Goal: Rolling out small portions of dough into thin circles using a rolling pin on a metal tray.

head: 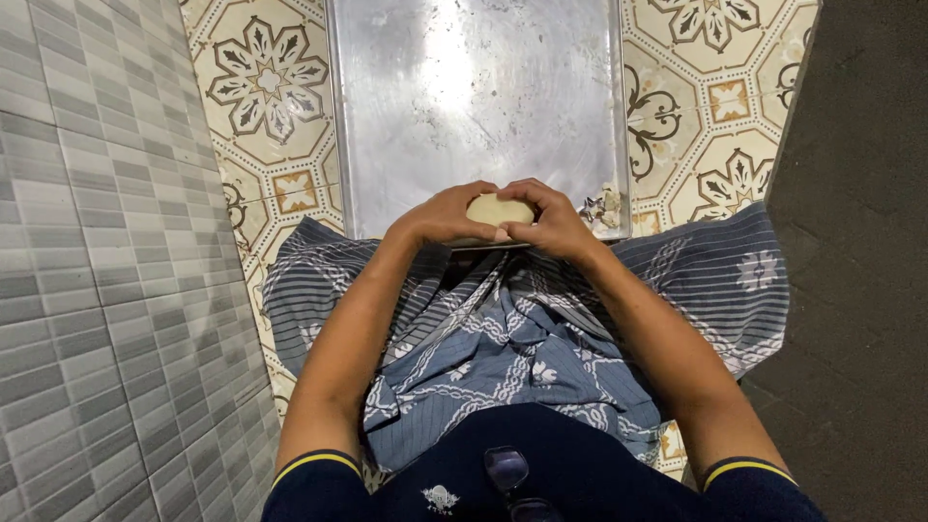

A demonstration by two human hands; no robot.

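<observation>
A pale round lump of dough (498,207) sits between both my hands at the near edge of a large metal tray (474,87). My left hand (440,216) cups its left side and my right hand (556,220) wraps over its right side, fingers curled on top. Both thumbs meet in front of the dough. A small heap of pale dough scraps (604,208) lies on the tray's near right corner, just beyond my right hand.
The tray rests on a patterned tile floor (271,87). A grey tiled wall (97,242) rises on the left. Dark rough ground (860,242) lies to the right. My lap is covered by a blue-grey patterned cloth (503,338).
</observation>
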